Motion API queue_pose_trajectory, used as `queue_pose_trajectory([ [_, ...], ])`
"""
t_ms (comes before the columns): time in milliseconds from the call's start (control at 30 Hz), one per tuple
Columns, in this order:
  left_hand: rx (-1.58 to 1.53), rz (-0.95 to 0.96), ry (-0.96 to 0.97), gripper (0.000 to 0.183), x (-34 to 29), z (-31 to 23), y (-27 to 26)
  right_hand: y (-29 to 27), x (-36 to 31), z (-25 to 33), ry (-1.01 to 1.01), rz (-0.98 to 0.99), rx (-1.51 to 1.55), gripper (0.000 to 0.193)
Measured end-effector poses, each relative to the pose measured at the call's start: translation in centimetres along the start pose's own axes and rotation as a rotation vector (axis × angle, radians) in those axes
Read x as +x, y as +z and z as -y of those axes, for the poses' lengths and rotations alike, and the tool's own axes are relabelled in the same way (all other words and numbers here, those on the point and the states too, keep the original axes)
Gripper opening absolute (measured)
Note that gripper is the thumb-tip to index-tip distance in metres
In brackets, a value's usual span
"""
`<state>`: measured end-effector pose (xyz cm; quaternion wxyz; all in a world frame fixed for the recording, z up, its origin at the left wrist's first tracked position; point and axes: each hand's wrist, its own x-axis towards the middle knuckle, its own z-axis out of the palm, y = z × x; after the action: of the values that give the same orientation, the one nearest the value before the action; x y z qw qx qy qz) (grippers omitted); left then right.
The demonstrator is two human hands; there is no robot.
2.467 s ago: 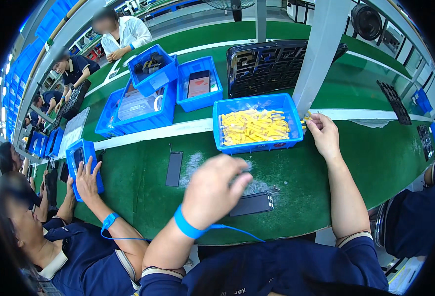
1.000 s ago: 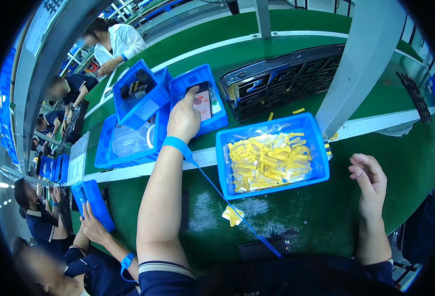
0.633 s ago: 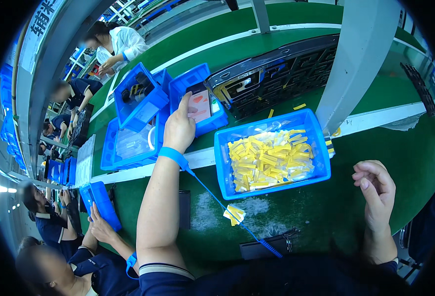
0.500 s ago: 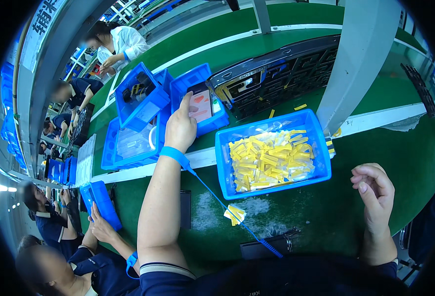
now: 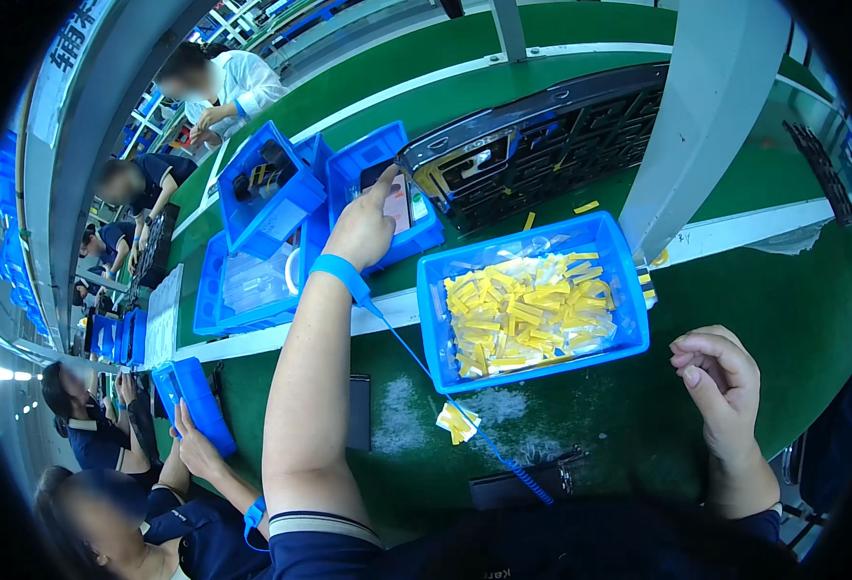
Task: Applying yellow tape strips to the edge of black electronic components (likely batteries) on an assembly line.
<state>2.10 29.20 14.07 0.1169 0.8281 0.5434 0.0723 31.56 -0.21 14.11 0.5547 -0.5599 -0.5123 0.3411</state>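
Note:
My left hand [image 5: 362, 228] reaches up to a blue bin [image 5: 428, 242] on the far side of the white rail. Its index finger is stretched out over a phone [image 5: 400, 207] with a lit screen, lying in that bin; the fingertip is at the screen's upper part. A blue wrist strap [image 5: 341, 275] with a coiled cord circles that wrist. My right hand [image 5: 724, 385] hovers over the green table, right of a blue bin [image 5: 532, 379] filled with yellow-and-clear strips [image 5: 523, 314]. Its fingers are loosely curled, the thumb apart, and nothing shows in them.
Two more blue bins stand left of the phone: one holds dark rolls [image 5: 269, 174], the other clear sheets [image 5: 257, 275]. A black lattice tray [image 5: 561, 145] stands on edge behind. A grey post [image 5: 702, 126] rises at right. At left a co-worker's hand [image 5: 194, 449] touches a blue bin.
The view has shifted slightly. My left index finger has moved up the phone, toward its upper edge. My right hand has dropped slightly to the left, its fingers still curled.

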Motion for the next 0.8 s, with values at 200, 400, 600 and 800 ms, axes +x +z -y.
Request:
queue_pose_trajectory([
  [200,-0.028,-0.005,-0.012,0.069,-0.3,-0.6,0.0,-0.1,-0.1,0.1,-0.022,0.008,-0.008,0.022],
  [400,-0.034,-0.295,0.103,0.064,-1.1,2.0,1.6,-0.1,-0.2,0.4,-0.059,0.002,-0.004,0.021],
  [600,-0.062,-0.343,0.098,0.06,-2.7,2.5,2.1,-0.1,-0.2,0.4,-0.075,0.007,-0.007,0.021],
  [800,-0.078,-0.375,0.081,0.059,-2.9,2.3,2.3,0.1,-0.4,0.2,-0.069,0.029,-0.011,0.02],
])
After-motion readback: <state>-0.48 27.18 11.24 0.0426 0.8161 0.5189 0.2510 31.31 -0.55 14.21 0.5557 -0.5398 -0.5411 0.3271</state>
